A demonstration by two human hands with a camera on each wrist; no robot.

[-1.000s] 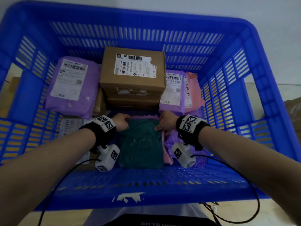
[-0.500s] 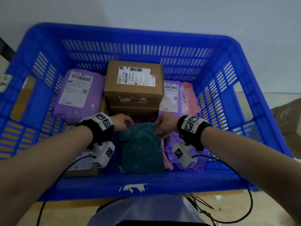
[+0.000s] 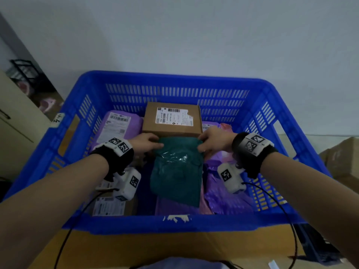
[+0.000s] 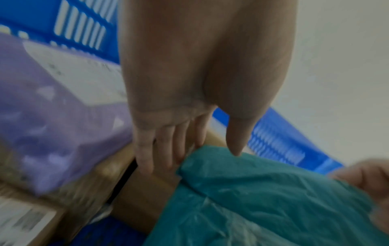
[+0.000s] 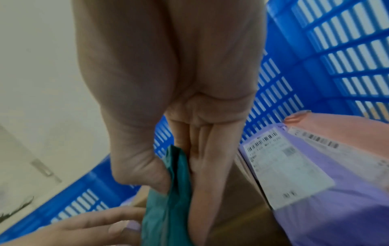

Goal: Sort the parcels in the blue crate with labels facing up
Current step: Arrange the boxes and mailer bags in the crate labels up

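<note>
The blue crate [image 3: 174,223] holds several parcels. A teal plastic parcel [image 3: 176,171] with no label showing hangs tilted from its far edge, its lower end over purple bags. My left hand [image 3: 147,142] pinches its far left corner, thumb on top and fingers behind [image 4: 200,154]. My right hand [image 3: 211,140] pinches the far right corner between thumb and fingers [image 5: 179,183]. Just behind stands a brown box [image 3: 172,119] with its label up. A purple parcel [image 3: 116,127] at the far left also shows its label.
Labelled purple [image 5: 294,166] and pink [image 5: 336,129] parcels lie behind my right hand. A labelled cardboard box [image 3: 108,206] sits near left in the crate, purple bags [image 3: 223,195] near right. The crate rests on a cardboard box [image 3: 155,247]. A cream cabinet [image 3: 15,133] stands left.
Both hands have raised the teal parcel's far edge from low in the crate up to the front of the brown box. The head view has pulled back and up.
</note>
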